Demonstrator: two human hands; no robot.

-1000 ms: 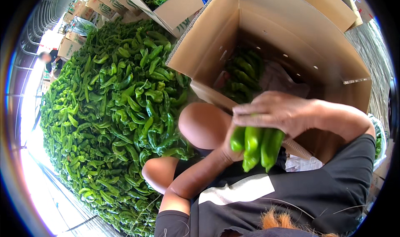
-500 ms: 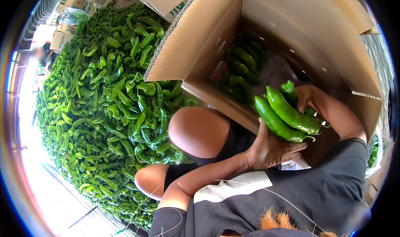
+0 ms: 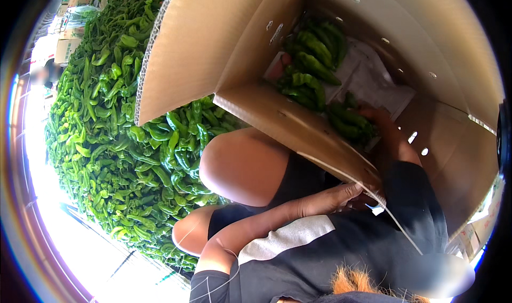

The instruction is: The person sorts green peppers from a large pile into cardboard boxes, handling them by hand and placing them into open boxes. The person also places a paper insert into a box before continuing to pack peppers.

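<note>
Inside the cardboard box [image 3: 426, 159], our right hand [image 3: 376, 116] grips green peppers [image 3: 349, 124], fingers hidden; left hand [image 3: 333, 199], fingers together, steadies the rim. Dropping them risks bruising.

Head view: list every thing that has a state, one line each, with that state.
cardboard box: open, flaps up, partly filled.
peppers in the box: lying on white paper, stacked at the near wall.
bunch of green peppers: held low inside the box.
right hand: inside the box, on the bunch.
left hand: resting on the box's near edge, holding nothing.
pepper pile: loose, heaped beside the box.
</note>
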